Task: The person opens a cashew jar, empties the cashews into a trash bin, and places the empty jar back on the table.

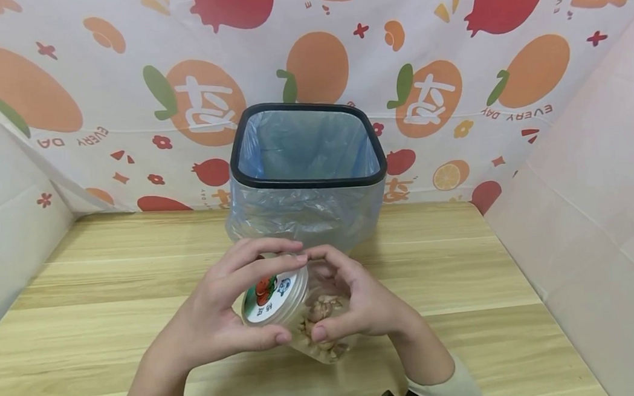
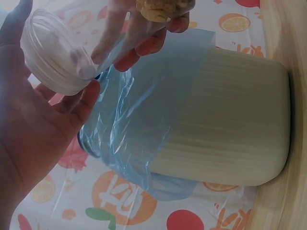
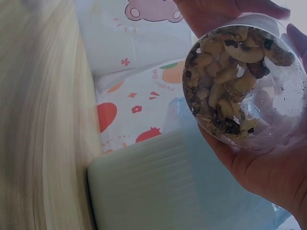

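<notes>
- Jar [image 1: 307, 310]: clear plastic, held on its side in the air above the near-middle of the table [image 1: 84, 309], just in front of the bin; partly filled with nuts [image 1: 324, 312].
- Lid [image 1: 275, 288]: clear, with a printed label, seated on the jar's left end; judged not yet off, no gap showing at the rim.
- Left hand [image 1: 220, 313]: fingers and thumb curled round the lid's edge, gripping it.
- Right hand [image 1: 356, 301]: fingers over the top and thumb under, wrapped round the jar's body.
- Progress, as a judgement: the jar is lifted and gripped at both ends, so the opening looks to be only starting; removing the lid and anything done with the nuts remains.
- Bin [image 1: 307, 174]: pale, with a black rim and a blue liner bag folded over it, standing at the table's far edge against the fruit-print cloth [image 1: 450, 62]; nothing visible inside.
- Head view alone: shows the label, both grips together, and the bin's open mouth.
- Left wrist view alone: shows the lid's ridged side wall [image 2: 53, 52] against the palm, and the bin's ribbed side below the liner.
- Right wrist view alone: shows the jar's round base [image 3: 244, 81] with nuts piled against it, some dark pieces among them.
</notes>
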The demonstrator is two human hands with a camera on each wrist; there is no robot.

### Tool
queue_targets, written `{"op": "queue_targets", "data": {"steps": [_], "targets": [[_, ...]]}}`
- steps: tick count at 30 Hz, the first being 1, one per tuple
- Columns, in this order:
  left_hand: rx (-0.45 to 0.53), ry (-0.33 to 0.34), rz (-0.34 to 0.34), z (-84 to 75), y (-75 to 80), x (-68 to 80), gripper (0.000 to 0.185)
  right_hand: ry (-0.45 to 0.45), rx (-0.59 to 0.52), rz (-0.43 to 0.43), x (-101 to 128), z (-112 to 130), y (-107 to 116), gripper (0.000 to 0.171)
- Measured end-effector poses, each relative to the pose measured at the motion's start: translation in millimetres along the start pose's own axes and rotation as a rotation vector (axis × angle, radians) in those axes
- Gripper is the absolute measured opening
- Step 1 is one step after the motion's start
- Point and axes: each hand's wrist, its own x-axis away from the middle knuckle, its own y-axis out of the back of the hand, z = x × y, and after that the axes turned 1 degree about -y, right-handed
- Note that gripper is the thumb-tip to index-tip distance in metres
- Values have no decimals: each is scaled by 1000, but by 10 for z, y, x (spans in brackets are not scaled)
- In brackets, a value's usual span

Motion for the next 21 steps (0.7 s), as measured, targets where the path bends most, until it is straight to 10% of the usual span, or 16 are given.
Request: {"op": "queue_targets", "data": {"steps": [21], "targets": [[-85,140,0,2,15,31,61,-40,94,-95,-12,38,-51,77]]}}
